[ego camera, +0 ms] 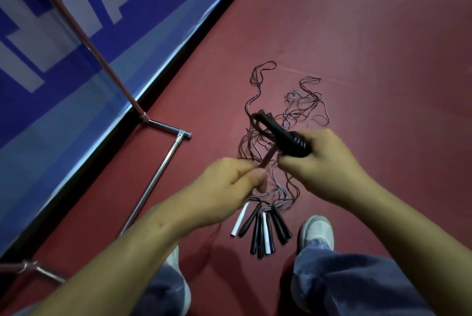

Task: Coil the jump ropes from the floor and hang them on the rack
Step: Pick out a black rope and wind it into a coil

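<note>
One head-worn wide-angle view, steeply down, close over left hand point(231, 184), right hand point(325, 159), floor point(370, 34).

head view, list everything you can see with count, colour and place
held jump rope: one, black handles, reddish cord, between both hands
floor handles: several black, two white, bunched by the feet
loose cords: tangle, dark, on the floor beyond the hands
rack: one, chrome, left
banner: one, blue and white, far left
floor: red
shoes: two, pale, bottom
jeans: blue, bottom
left hand grip: pinches the cord
right hand grip: holds the handles
</note>
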